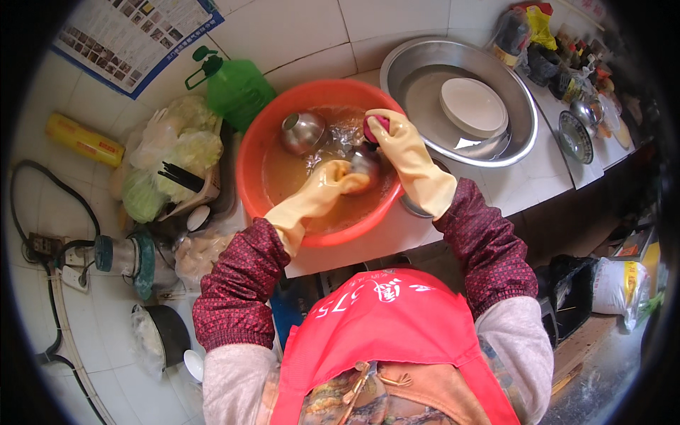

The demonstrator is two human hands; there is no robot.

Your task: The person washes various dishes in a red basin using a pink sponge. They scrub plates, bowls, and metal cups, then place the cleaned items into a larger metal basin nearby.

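A wide orange-red basin (248, 191) holds cloudy brownish water. Both my hands wear cream rubber gloves. Over the water, my left hand (327, 185) is closed on the near side of a small shiny steel bowl (364, 167), partly hidden by the gloves. My right hand (402, 142), at the basin's right side, grips a dark pink scrubbing pad (376, 129) just above that bowl. Another steel bowl (303, 133) sits tilted in the water toward the back left, touched by neither hand.
At the right rear stands a large steel basin (524, 134) with white plates (473, 106) in it. A green jug (237, 88) and bagged cabbages (166, 159) are at the left. Bottles and a patterned bowl (575, 137) line the far right. The counter edge (425, 237) runs before me.
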